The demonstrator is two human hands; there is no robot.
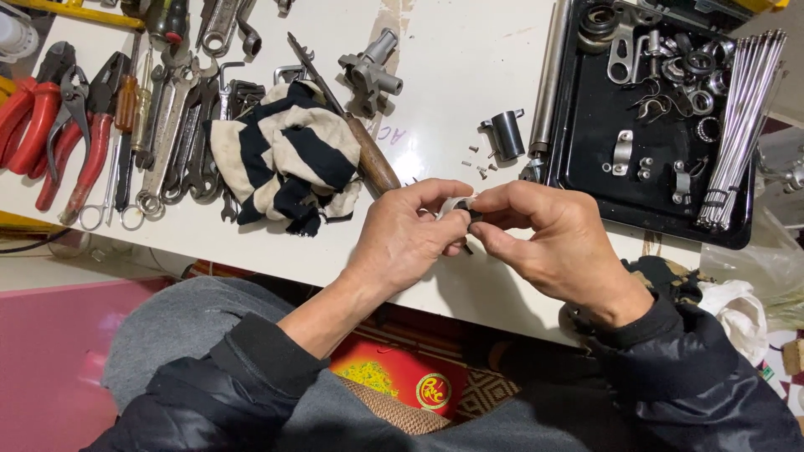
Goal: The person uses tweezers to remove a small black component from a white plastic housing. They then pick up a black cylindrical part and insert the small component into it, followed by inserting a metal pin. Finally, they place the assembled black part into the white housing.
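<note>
A small metal part [461, 206], pale with a dark end, sits pinched between the fingertips of 2 hands above the near edge of a white workbench [452, 75]. It looks light, stiff and probably slick, best held by its ends; most of it is hidden by the fingers, so its shape is uncertain. The left hand [406, 238] closes thumb and forefinger on the pale end; the right hand [553, 238] grips the dark end, fingers curled tight. From the part, tiny loose screws [479, 166] and a black cylinder [507, 134] lie at 12 o'clock. A wooden-handled tool [368, 155] and a striped rag [289, 155] lie at 10 o'clock, with red-handled pliers [63, 125] further out at 9. A black tray [599, 142] of fittings and a bundle of spokes [745, 125] sit at 2 o'clock.
</note>
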